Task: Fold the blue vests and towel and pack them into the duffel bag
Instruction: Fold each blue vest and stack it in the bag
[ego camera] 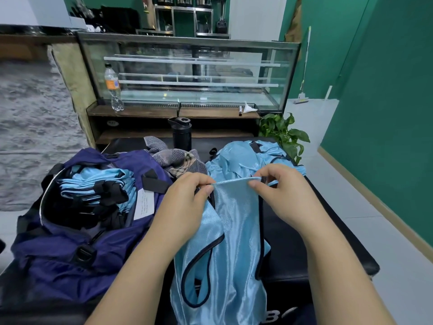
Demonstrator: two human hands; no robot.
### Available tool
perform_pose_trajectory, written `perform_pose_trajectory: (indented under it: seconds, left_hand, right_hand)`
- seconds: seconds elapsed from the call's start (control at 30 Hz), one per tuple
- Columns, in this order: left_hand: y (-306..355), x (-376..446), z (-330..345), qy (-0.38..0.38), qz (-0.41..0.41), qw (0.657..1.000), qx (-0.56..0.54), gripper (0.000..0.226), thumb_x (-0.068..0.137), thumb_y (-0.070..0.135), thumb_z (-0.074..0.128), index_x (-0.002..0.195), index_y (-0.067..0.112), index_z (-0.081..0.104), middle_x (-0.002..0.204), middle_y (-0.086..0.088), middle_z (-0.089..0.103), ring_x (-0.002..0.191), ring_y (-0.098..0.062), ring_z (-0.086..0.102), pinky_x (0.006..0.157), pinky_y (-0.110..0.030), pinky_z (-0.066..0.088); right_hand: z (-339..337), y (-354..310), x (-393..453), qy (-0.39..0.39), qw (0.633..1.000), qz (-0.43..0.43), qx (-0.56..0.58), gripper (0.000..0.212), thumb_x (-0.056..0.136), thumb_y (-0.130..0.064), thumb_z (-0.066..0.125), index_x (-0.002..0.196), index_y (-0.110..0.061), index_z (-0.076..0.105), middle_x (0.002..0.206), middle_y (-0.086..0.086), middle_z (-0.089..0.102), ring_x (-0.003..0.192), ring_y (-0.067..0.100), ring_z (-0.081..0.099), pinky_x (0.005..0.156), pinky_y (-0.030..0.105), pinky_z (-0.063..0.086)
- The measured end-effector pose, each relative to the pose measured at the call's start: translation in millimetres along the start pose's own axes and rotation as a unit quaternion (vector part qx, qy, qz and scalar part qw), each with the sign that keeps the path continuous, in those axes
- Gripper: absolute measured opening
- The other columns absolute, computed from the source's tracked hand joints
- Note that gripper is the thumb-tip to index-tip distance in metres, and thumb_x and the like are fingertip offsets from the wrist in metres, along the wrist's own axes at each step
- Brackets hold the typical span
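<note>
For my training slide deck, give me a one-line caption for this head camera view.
Both hands, left and right, pinch a blue vest's top edge beside the navy duffel bag holding folded vests.

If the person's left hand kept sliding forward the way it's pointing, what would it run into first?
Most likely the striped towel, crumpled just beyond the left hand, which pinches the top edge of the blue vest. The black bottle stands farther back. Depth is hard to judge from this single view.

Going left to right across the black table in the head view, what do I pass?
Duffel bag with folded vests inside → towel → vest held by both hands, with the unfolded vest pile behind it.
</note>
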State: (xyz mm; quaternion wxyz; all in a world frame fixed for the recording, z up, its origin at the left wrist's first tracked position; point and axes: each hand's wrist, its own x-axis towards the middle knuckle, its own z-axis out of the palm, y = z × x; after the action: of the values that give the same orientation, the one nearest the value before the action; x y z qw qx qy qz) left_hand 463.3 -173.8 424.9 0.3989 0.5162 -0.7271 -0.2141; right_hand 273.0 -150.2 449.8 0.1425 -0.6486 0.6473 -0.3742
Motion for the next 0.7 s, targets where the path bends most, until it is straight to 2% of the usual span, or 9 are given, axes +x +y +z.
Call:
perform_pose_trajectory:
  seconds: [0.07,0.17,0.2,0.3,0.37,0.47,0.53,0.6,0.7]
  left_hand:
    - [0.3,-0.6,-1.1,0.000,-0.023,0.999,-0.037,0.015,0.095,0.020,0.054,0.098,0.024,0.068,0.095,0.012,0.065,0.077,0.005,0.055,0.065,-0.003,0.037]
    - [0.8,-1.7,-5.2,0.004,-0.051,0.994,-0.092,0.023,0.097,0.019,0.051,0.112,0.029,0.066,0.081,0.012,0.070,0.047,-0.004,0.044,0.045,-0.011,0.034]
    - [0.2,-1.5,-7.0,0.005,-0.045,0.996,-0.081,0.027,0.098,0.021,0.050,0.119,0.029,0.063,0.086,0.016,0.071,0.054,-0.002,0.049,0.051,-0.010,0.036]
    - [-5.1,-0.4,-13.9,-0.009,-0.009,0.998,0.056,0.040,0.099,0.031,0.043,0.139,0.030,0.046,0.125,0.010,0.063,0.111,-0.012,0.058,0.085,-0.019,0.039]
    - [-5.7,-0.3,-19.5,-0.023,0.017,0.989,0.148,0.042,0.100,0.037,0.036,0.142,0.034,0.039,0.120,0.001,0.066,0.111,-0.023,0.058,0.085,-0.031,0.042]
    - [-3.1,-0.6,-23.8,-0.022,0.033,0.983,0.178,0.031,0.099,0.041,0.033,0.126,0.036,0.047,0.093,0.004,0.067,0.090,-0.020,0.061,0.076,-0.037,0.045]
    - [-3.4,1.0,-22.4,-0.006,0.003,0.995,0.095,0.018,0.098,0.036,0.041,0.111,0.036,0.054,0.073,0.009,0.059,0.068,-0.005,0.054,0.065,-0.033,0.043]
    - [-2.0,3.1,-17.7,0.005,-0.050,0.998,-0.048,0.012,0.096,0.028,0.050,0.099,0.035,0.059,0.065,0.011,0.050,0.053,-0.004,0.042,0.057,-0.028,0.036]
    - [12.3,-0.5,-16.1,-0.029,-0.151,0.947,-0.283,0.015,0.095,0.015,0.055,0.090,0.027,0.063,0.066,-0.002,0.052,0.049,-0.013,0.049,0.050,-0.024,0.044]
  right_hand:
    - [2.5,5.7,1.2,0.001,0.997,0.026,0.075,0.017,0.088,-0.026,0.067,0.078,-0.015,0.059,0.081,-0.005,0.056,0.071,0.006,0.051,0.062,0.008,0.037]
    - [5.5,8.8,0.8,-0.006,0.972,0.089,0.218,0.024,0.089,-0.024,0.064,0.074,-0.010,0.051,0.060,-0.007,0.038,0.054,0.009,0.035,0.056,0.020,0.032]
    - [6.6,10.4,1.2,0.001,0.969,0.101,0.223,0.026,0.089,-0.023,0.065,0.071,-0.013,0.049,0.057,-0.009,0.035,0.051,0.008,0.031,0.053,0.021,0.029]
    - [10.0,11.8,2.9,0.046,0.975,0.118,0.181,0.026,0.088,-0.020,0.064,0.071,-0.015,0.045,0.056,-0.008,0.034,0.044,0.005,0.027,0.043,0.016,0.024]
    - [10.3,11.5,3.5,0.067,0.977,0.125,0.156,0.024,0.087,-0.018,0.062,0.071,-0.014,0.044,0.059,-0.005,0.035,0.043,0.006,0.028,0.040,0.014,0.024]
    - [8.7,10.0,5.3,0.080,0.977,0.130,0.148,0.025,0.085,-0.015,0.059,0.069,-0.016,0.040,0.058,-0.004,0.034,0.045,0.007,0.026,0.044,0.019,0.025]
    - [8.2,5.9,5.7,0.084,0.976,0.123,0.156,0.027,0.085,-0.016,0.061,0.068,-0.016,0.040,0.058,-0.004,0.034,0.047,0.008,0.026,0.048,0.023,0.024]
    - [8.4,-1.6,4.7,0.079,0.978,0.105,0.164,0.027,0.085,-0.017,0.063,0.068,-0.016,0.042,0.057,-0.005,0.034,0.045,0.007,0.026,0.046,0.019,0.025]
    - [11.4,-13.7,2.2,0.061,0.981,0.069,0.171,0.030,0.084,-0.018,0.067,0.065,-0.016,0.044,0.054,-0.006,0.035,0.043,0.006,0.029,0.042,0.014,0.026]
